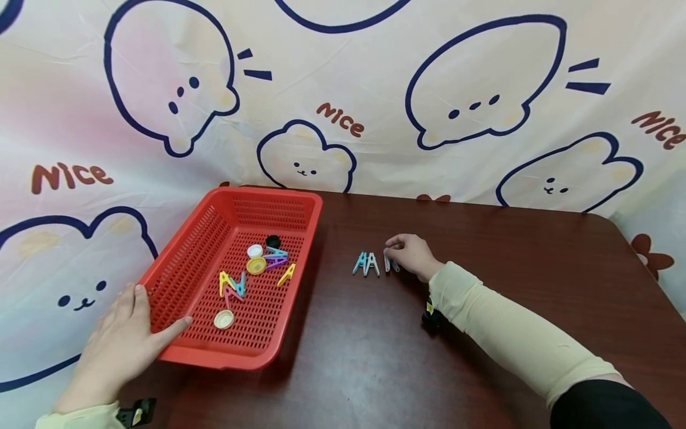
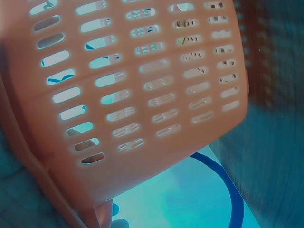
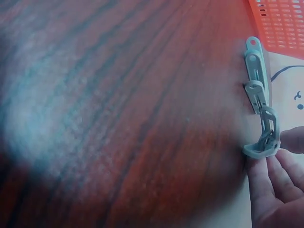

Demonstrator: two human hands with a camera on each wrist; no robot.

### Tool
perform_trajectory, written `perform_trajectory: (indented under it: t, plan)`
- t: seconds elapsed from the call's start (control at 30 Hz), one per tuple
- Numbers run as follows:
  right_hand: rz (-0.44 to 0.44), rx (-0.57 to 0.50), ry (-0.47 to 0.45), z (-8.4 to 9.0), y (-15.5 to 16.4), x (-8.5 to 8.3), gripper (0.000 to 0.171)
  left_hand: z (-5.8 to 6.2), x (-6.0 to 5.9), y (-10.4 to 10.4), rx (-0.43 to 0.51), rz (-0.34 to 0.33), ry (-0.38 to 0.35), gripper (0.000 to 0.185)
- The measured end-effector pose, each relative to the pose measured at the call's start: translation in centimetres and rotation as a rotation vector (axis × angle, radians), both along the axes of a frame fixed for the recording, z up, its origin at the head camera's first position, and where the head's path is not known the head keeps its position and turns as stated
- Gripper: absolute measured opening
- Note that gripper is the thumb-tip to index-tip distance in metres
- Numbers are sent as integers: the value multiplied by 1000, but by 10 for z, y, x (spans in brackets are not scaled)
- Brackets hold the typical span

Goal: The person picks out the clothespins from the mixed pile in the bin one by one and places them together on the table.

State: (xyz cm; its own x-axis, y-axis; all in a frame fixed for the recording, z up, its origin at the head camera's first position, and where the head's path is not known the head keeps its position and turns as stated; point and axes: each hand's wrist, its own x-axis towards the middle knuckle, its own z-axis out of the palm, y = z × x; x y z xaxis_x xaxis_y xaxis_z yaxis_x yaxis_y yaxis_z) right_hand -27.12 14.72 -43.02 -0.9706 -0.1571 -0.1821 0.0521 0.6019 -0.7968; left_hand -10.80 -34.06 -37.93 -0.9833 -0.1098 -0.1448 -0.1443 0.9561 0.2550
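At the near left corner of a red plastic basket (image 1: 284,286), my left hand (image 1: 120,342) rests on the rim, fingers straight along the side and thumb stretched over the front edge. My right hand (image 1: 412,256) pinches a pale grey clothespin (image 3: 267,137) between thumb and fingers, low over the brown table. Beside it, a blue clothespin (image 1: 361,263) and a whitish clothespin (image 1: 371,264) stand in a row, legs toward me. Only the basket's slotted wall (image 2: 142,95) shows in the left wrist view; the left hand is hidden there.
Inside the basket lie several coloured clothespins, including a yellow clothespin (image 1: 286,275), plus a black cap (image 1: 273,241), a white cap (image 1: 254,251), a yellow cap (image 1: 256,266) and a cream cap (image 1: 224,320). A printed cloth (image 1: 386,119) hangs behind the table (image 1: 343,369).
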Motion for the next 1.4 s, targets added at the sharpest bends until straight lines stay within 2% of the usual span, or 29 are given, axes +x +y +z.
perform_trajectory:
  t: [0.53, 0.67, 0.77, 0.93, 1.07, 1.4]
  plan:
    - [23, -64, -30, 4, -8, 2, 30, -1, 3, -3, 6, 20, -8, 122]
    - [19, -82, -30, 10, -8, -3, 32, 0, 2, -3, 1, 17, -3, 121]
    - [39, -46, 13, 17, -10, -9, 33, 0, 3, -3, 0, 19, -4, 122]
    - [133, 73, 174, 42, -31, -15, 33, 0, 3, -2, 4, 16, -3, 121]
    - [237, 120, 284, 66, -60, -13, 29, 2, 2, -1, 7, 4, 2, 121]
    - [537, 172, 398, 102, -134, 7, 22, 4, 3, 2, 1, -18, 16, 119]
